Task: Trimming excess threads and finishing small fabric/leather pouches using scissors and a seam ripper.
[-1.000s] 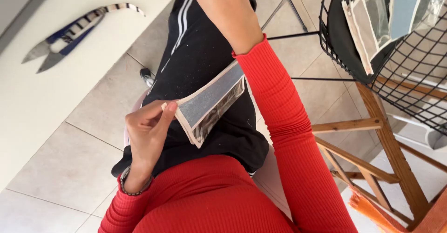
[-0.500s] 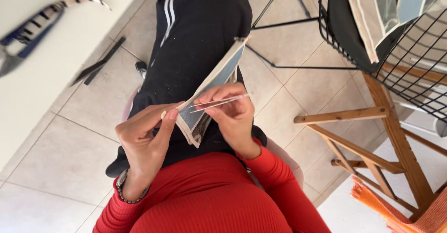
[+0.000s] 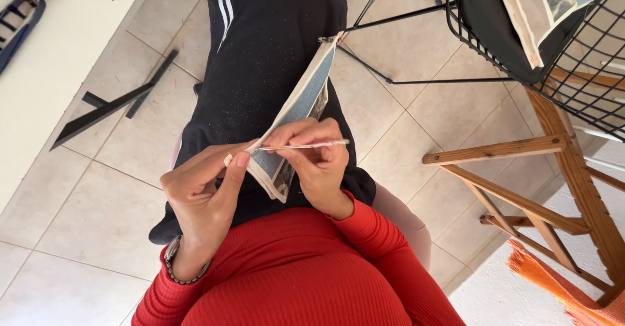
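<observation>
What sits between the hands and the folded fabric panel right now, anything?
Nothing visible. The left hand pinches the folded cream-edged blue fabric panel at its lower corner; the right hand touches it too, holding a thin pale needle-like stick across its edge.

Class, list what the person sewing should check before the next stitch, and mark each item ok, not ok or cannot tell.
1. Left hand pinches the fabric piece at its edge: ok.
2. Right hand grips the needle: ok.
3. Needle lies clear of the left fingers: cannot tell.
4. Thread in the needle: cannot tell.
5. Fabric held up off the lap, in view: ok.
</observation>
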